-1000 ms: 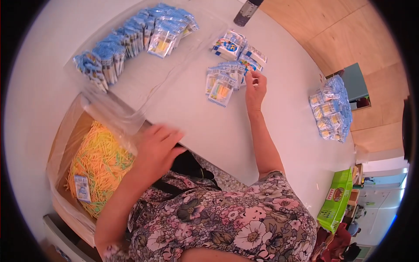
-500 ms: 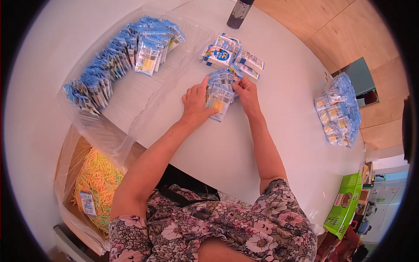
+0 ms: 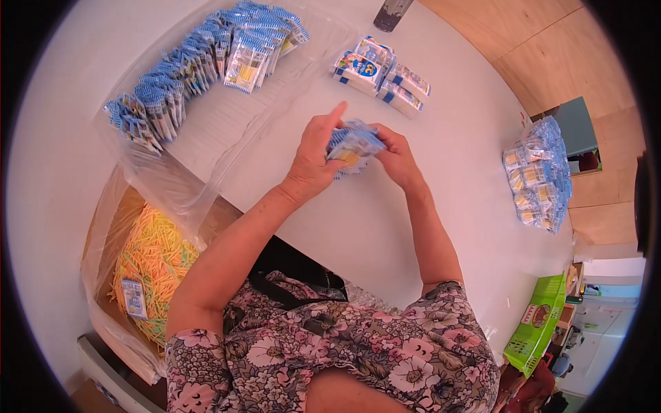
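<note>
Several blue-topped packets point(image 3: 355, 146) are gripped at the centre of the frame, the left hand point(image 3: 315, 160) and the right hand point(image 3: 399, 158) being closed on opposite sides, apparently so that the bunch is held together. In a clear tray point(image 3: 206, 134) at upper left, similar packets point(image 3: 249, 60) are overlapped, probably to save room.

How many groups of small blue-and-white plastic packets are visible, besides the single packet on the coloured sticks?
3. One row lies in the clear plastic tray, one bunch is between the left hand and right hand, one heap is toward the picture's right. Some may be hidden.
</note>
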Demonstrator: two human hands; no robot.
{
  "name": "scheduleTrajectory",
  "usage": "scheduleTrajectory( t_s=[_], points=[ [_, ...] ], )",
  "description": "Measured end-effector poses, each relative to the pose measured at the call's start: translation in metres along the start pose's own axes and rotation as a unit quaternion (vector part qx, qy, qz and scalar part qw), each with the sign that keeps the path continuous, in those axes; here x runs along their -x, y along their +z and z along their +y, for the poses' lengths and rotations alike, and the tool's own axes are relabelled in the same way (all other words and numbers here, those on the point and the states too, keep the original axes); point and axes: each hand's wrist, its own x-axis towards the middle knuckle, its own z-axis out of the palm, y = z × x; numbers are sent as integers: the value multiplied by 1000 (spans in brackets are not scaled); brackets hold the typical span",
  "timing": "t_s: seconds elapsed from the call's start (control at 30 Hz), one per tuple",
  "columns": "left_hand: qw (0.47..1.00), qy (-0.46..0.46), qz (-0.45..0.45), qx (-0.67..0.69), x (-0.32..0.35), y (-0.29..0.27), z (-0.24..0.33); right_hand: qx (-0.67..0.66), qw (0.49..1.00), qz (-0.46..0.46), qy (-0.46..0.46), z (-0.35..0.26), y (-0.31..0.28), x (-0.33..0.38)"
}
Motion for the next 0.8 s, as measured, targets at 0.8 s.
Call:
scheduleTrajectory(
  t_s=[0.8],
  points=[
    [980,-120,-141,66,53,-7,-16,49,996,-67,31,-30,17,25]
  ],
)
